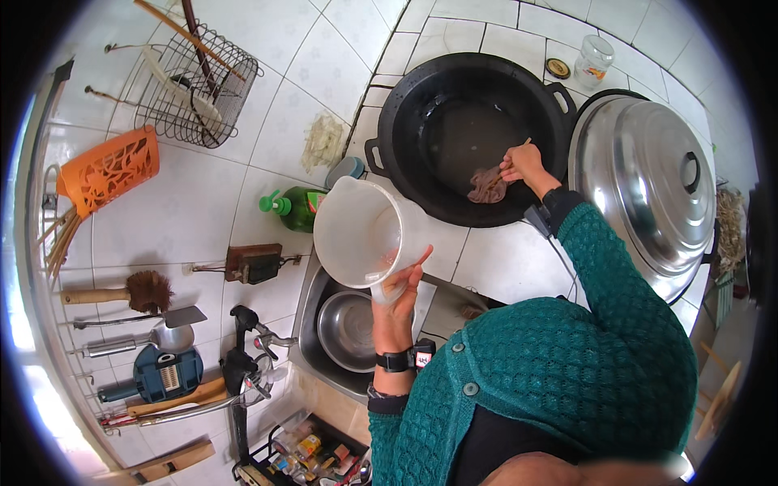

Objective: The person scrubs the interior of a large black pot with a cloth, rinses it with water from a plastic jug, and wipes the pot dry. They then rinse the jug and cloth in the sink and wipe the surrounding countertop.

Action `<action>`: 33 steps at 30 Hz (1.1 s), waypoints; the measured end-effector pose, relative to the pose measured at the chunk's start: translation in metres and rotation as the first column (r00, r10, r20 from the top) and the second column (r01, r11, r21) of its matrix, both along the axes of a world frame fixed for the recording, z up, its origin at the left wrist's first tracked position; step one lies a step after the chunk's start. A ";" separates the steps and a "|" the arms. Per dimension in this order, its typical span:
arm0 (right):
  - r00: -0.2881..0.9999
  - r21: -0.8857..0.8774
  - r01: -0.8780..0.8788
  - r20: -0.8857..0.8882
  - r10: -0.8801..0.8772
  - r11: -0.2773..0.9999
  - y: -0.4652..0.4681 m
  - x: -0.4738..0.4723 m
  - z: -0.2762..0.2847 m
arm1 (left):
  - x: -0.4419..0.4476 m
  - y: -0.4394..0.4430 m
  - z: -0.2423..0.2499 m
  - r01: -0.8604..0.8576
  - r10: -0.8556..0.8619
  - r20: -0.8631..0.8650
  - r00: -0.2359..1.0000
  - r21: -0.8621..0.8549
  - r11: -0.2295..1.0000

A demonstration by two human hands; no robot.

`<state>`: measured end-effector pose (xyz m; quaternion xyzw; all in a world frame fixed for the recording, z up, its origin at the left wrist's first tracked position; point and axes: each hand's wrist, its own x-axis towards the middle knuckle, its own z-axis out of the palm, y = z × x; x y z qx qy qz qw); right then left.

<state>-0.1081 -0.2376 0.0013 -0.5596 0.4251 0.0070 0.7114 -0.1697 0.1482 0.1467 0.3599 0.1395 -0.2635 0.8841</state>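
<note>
My left hand [398,297] grips the handle of a translucent plastic pitcher [358,234], its open mouth tipped towards the camera above the sink's edge. My right hand [524,163] is over the right part of a large black wok [474,136] and holds a thin wooden stick [502,177], perhaps a chopstick. Its lower end meets a bunched, brownish-pink cloth [488,186] on the wok's wall. Some cloudy liquid lies in the wok's bottom. Whether the stick is single or a pair cannot be told.
A domed metal lid [644,182] stands right of the wok, with a glass jar [593,61] and a jar lid [558,68] behind. A green pump bottle [298,208] is left of the pitcher. A metal basin [349,331] sits in the sink [307,304]. Utensils and a wire basket [194,85] hang on the wall.
</note>
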 end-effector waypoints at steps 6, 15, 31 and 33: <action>0.994 0.291 -0.059 -0.066 0.082 0.955 -0.019 0.008 -0.007 | 0.016 -0.021 -0.021 0.028 -0.038 -0.067 0.997 -0.154 0.988; 0.999 0.482 0.034 -0.021 -0.028 0.875 0.011 -0.013 -0.011 | 0.027 -0.030 -0.070 0.026 -0.033 -0.070 0.997 -0.096 0.995; 0.985 0.358 0.013 0.156 -0.073 0.934 0.028 -0.038 0.043 | 0.031 -0.038 -0.097 0.087 -0.114 -0.233 0.966 -0.120 0.989; 0.984 0.196 0.011 0.173 -0.046 0.981 0.022 -0.043 0.051 | 0.032 -0.036 -0.101 0.090 -0.116 -0.227 0.967 -0.120 0.989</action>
